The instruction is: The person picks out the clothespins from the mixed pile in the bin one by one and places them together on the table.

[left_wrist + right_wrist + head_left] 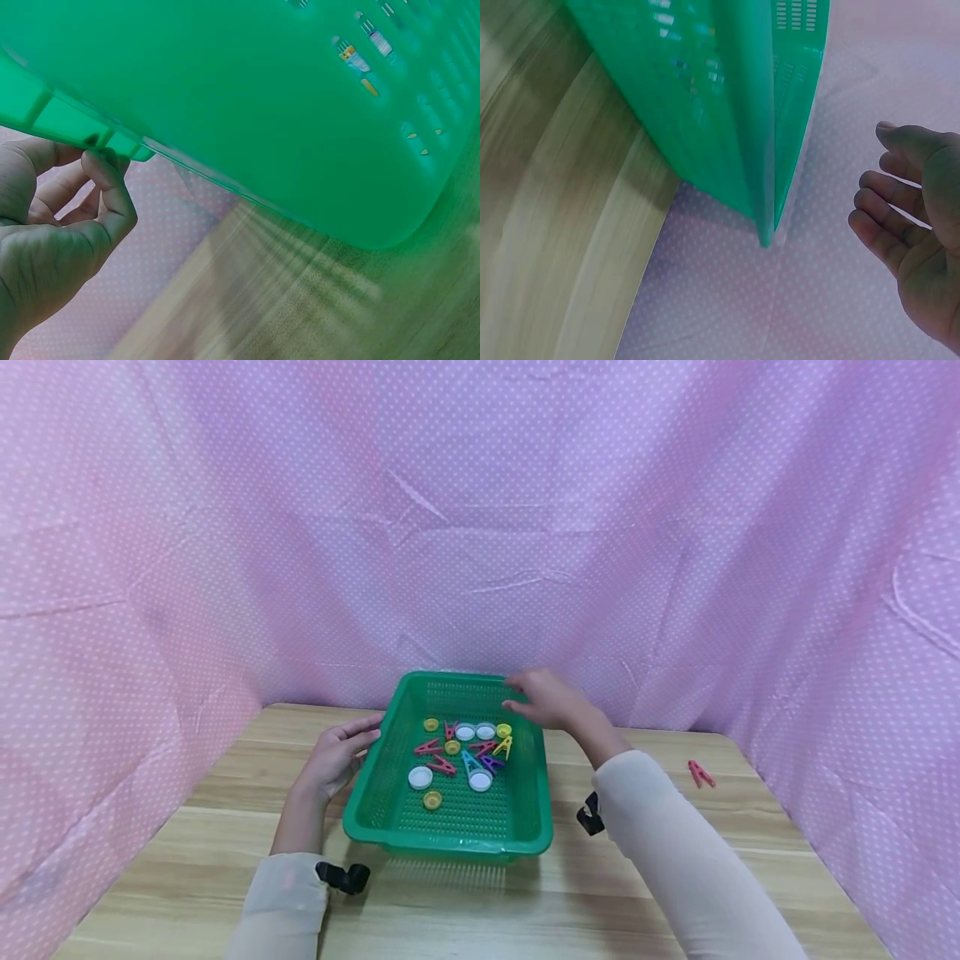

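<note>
A green plastic basket (450, 842) stands on the wooden table, its side walls perforated. My left hand (335, 762) pinches the basket's left rim between thumb and fingers, as the left wrist view also shows. Over the far right corner hovers my right hand (551, 697), its fingers loosely bent and holding nothing; in the right wrist view it is apart from the rim. On the basket's floor lie several pink clothespins (443, 765), a yellow clothespin (504, 747), a teal clothespin (470, 762), a purple clothespin (491, 763), white round caps (420, 777) and yellow round caps (432, 800).
One pink clothespin (701, 773) lies by itself on the table (637, 893), right of the basket. Pink polka-dot cloth (480, 527) hangs behind the table and along both sides. Black wrist mounts (343, 877) sit on the sleeves.
</note>
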Demonstrator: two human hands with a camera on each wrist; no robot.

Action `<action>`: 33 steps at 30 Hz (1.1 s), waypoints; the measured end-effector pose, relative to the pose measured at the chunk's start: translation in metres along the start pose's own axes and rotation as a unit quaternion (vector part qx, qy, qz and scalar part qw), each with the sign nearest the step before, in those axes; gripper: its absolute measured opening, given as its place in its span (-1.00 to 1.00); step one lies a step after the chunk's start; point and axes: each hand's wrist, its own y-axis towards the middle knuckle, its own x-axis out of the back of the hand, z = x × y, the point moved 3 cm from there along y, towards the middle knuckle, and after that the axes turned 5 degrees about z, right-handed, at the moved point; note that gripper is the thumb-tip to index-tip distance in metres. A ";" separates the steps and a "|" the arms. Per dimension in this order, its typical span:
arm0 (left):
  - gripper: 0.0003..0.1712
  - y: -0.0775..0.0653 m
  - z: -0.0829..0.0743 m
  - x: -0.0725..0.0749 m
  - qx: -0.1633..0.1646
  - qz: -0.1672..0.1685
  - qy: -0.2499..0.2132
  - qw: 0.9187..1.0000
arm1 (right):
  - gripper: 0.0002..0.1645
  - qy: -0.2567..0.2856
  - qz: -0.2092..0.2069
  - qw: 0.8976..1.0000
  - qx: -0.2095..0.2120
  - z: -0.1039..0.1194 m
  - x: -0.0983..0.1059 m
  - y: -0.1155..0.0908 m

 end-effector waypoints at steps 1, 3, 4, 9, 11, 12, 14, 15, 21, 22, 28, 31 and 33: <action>-0.49 0.000 0.000 0.000 0.000 -0.003 -0.001 1.000 | -0.50 0.001 0.003 1.000 0.001 0.003 -0.001 0.002; -0.49 -0.001 0.000 0.000 0.001 -0.002 0.000 1.000 | -0.48 0.000 0.010 1.000 0.003 0.008 -0.002 0.007; -0.49 -0.001 -0.001 0.000 0.000 -0.002 0.001 1.000 | -0.48 0.002 0.014 1.000 0.003 0.011 -0.002 0.010; -0.48 -0.002 -0.001 0.001 0.001 -0.004 0.002 1.000 | -0.48 0.019 0.030 0.999 0.002 0.022 -0.006 0.022; -0.48 -0.002 -0.001 0.002 0.003 -0.006 0.001 1.000 | -0.48 0.024 0.036 0.999 0.000 0.025 -0.008 0.026; -0.47 -0.002 -0.001 0.002 0.005 -0.006 0.000 1.000 | -0.48 0.026 0.040 0.999 -0.002 0.026 -0.009 0.029; -0.46 -0.001 -0.001 0.003 0.006 -0.006 -0.001 1.000 | -0.47 0.029 0.046 0.999 -0.006 0.028 -0.012 0.034; -0.45 -0.001 -0.001 0.003 0.005 -0.005 -0.002 1.000 | -0.46 0.030 0.051 0.998 -0.009 0.028 -0.014 0.036; -0.41 -0.002 -0.001 0.002 0.000 0.001 -0.009 1.000 | -0.46 0.050 0.061 0.997 -0.027 0.030 -0.023 0.044; -0.41 -0.002 -0.001 0.002 0.000 0.001 -0.010 1.000 | -0.47 0.055 0.059 0.996 -0.029 0.030 -0.024 0.045; -0.44 -0.001 -0.001 0.002 0.000 -0.001 -0.014 1.000 | -0.48 0.090 0.061 0.993 -0.047 0.032 -0.034 0.047; -0.46 -0.001 0.000 0.001 0.000 0.000 -0.012 1.000 | -0.48 0.116 0.074 0.989 -0.063 0.030 -0.043 0.048; -0.46 -0.001 0.000 0.001 0.000 0.000 -0.011 1.000 | -0.47 0.131 0.081 0.985 -0.073 0.028 -0.049 0.049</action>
